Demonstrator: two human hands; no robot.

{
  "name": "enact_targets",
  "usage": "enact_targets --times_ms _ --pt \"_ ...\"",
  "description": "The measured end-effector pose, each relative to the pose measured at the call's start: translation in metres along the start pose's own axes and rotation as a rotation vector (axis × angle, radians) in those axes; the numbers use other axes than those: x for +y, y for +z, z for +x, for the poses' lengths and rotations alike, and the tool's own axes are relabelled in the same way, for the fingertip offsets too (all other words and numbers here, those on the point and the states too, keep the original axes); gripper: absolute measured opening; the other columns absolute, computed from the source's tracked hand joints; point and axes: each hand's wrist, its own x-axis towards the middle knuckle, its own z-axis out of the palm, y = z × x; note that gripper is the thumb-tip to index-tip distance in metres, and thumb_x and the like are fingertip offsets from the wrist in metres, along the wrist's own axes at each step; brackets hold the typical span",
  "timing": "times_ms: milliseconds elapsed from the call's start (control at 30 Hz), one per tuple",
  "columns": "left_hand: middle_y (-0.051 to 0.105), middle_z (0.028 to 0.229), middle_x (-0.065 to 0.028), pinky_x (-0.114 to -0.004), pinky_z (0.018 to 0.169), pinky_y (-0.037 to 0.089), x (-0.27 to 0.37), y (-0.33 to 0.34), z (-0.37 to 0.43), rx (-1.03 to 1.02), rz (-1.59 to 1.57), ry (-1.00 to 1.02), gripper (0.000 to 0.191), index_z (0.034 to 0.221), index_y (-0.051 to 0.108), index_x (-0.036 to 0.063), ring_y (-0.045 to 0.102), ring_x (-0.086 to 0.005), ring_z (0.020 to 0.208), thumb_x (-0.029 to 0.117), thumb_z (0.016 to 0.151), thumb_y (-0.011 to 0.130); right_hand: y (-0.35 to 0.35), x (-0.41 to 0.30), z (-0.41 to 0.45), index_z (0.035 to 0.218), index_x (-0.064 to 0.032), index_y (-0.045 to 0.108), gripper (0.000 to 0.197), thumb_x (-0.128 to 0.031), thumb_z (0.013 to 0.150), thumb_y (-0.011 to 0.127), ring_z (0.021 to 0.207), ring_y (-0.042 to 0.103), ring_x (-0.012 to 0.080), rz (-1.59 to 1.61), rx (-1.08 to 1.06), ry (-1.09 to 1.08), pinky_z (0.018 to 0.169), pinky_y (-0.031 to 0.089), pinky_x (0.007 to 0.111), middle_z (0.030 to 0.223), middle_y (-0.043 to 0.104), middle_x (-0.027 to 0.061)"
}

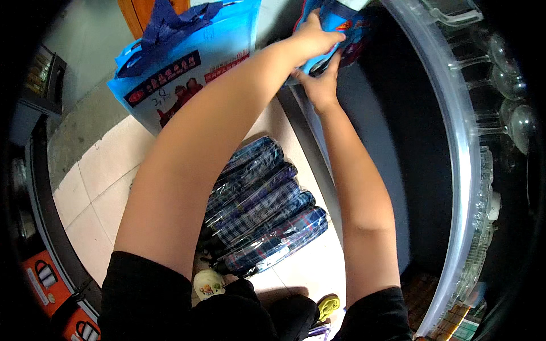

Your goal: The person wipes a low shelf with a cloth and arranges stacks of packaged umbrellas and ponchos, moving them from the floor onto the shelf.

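Both my hands reach to the top of the view. My left hand (313,38) and my right hand (322,87) are around a blue item with a white end (335,19), perhaps a bottle or tube; its exact kind is unclear. A blue and red printed package (356,40) is just behind it. Below my arms, several folded plaid umbrellas in clear plastic sleeves (260,213) lie side by side on the tiled floor (294,260). Left of my hands stands a blue and white printed shopping bag (187,55) with dark blue handles.
At the right, a shelf edge (456,183) curves past stemmed glasses (518,123) and other clear glassware (480,238). A pale printed cap-like object (209,283) and a yellow-green cloth-like item (328,307) lie near my legs. Orange boxes (47,281) are at lower left.
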Motion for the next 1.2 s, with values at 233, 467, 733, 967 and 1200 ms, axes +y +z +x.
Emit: enact_targets --times_ms 233,467,733,967,1200 --pt "0.051 0.109 -0.0215 -0.032 0.088 0.039 -0.015 -0.01 -0.087 -0.104 -0.349 0.051 0.054 0.12 0.04 -0.0042 0.049 -0.0277 0.103 0.016 0.075 0.06 0.0 0.011 0.045 0.138 -0.0031 0.011 0.102 -0.017 0.061 0.076 0.108 0.049 0.0254 0.04 -0.056 0.283 0.092 0.038 0.031 0.121 0.048 0.0204" --pt "0.054 0.106 -0.0045 -0.028 0.088 0.04 -0.03 -0.151 -0.215 -0.074 -0.28 -0.218 0.03 0.109 0.051 0.0053 0.049 -0.0136 0.1 0.002 0.079 0.054 0.008 0.041 0.057 0.137 -0.0021 0.01 0.113 -0.029 0.054 0.082 0.124 0.032 0.0337 -0.171 0.015 0.059 0.101 0.028 0.034 0.133 0.03 0.0253" --pt "0.053 0.106 -0.0108 -0.036 0.089 0.039 -0.058 -0.268 -0.23 0.534 0.43 -0.095 0.053 0.116 0.045 0.002 0.05 -0.0211 0.101 0.013 0.07 0.07 -0.003 -0.003 -0.006 0.127 0.0071 0.027 0.084 -0.025 0.065 0.074 0.106 0.042 0.0347 -0.136 0.221 -0.04 0.091 0.035 0.039 0.121 0.034 0.0274" --pt "0.058 0.102 -0.0118 -0.031 0.081 0.043 -0.052 -0.234 -0.209 0.393 0.123 -0.207 0.049 0.107 0.051 0.0005 0.055 -0.0189 0.095 0.017 0.067 0.073 0.002 -0.019 -0.093 0.125 -0.0033 0.035 0.062 -0.007 0.071 0.065 0.093 0.049 0.0206 0.168 -0.111 0.061 0.073 0.045 0.03 0.115 0.038 0.0144" --pt "0.059 0.1 -0.009 -0.03 0.08 0.042 -0.067 -0.212 -0.212 0.258 -0.011 -0.105 0.039 0.105 0.052 0.002 0.053 -0.0176 0.091 0.012 0.072 0.07 0.003 -0.029 -0.147 0.117 -0.0014 0.04 0.047 -0.007 0.075 0.061 0.084 0.053 0.0161 0.408 -0.188 0.331 0.069 0.046 0.028 0.105 0.045 0.0124"
